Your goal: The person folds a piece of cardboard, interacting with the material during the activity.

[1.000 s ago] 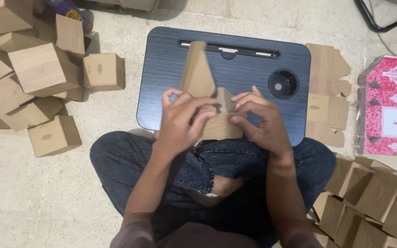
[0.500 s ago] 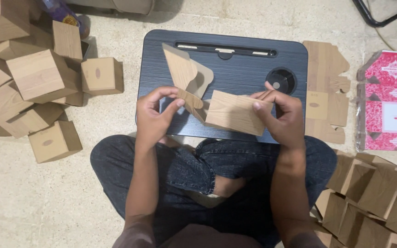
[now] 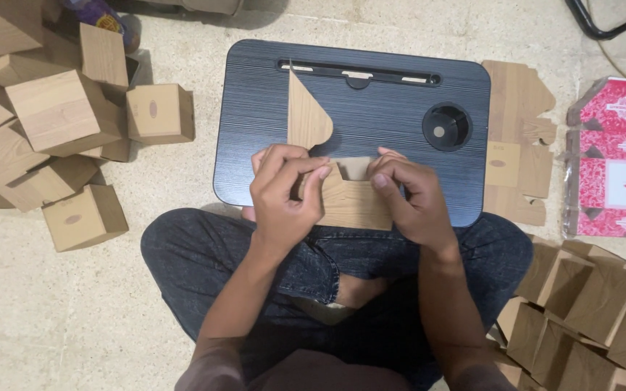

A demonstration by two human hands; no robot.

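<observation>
Vs half a second ago: the wood-print carton blank (image 3: 345,199) is now squared up and pulled in to the near edge of the dark lap tabletop (image 3: 371,108), its pointed flap (image 3: 306,112) standing up instead of leaning left. Both hands have closed in toward the middle. Left hand (image 3: 284,192) pinches the blank's left side, fingers curled over the fold; right hand (image 3: 411,199) grips the right side, thumb by the small centre tab. So both are clamped on the same blank, over the person's lap. Tabletop has a round cup recess (image 3: 443,127) at right and a slot along the far edge. On the floor at left: heap of assembled wood-print boxes (image 3: 59,116), some with a small oval mark. Right of the tabletop: flat unfolded blanks (image 3: 516,145), then a red-and-white patterned flat carton (image 3: 617,159) in clear wrap. Lower right: more folded brown cartons (image 3: 588,304).
</observation>
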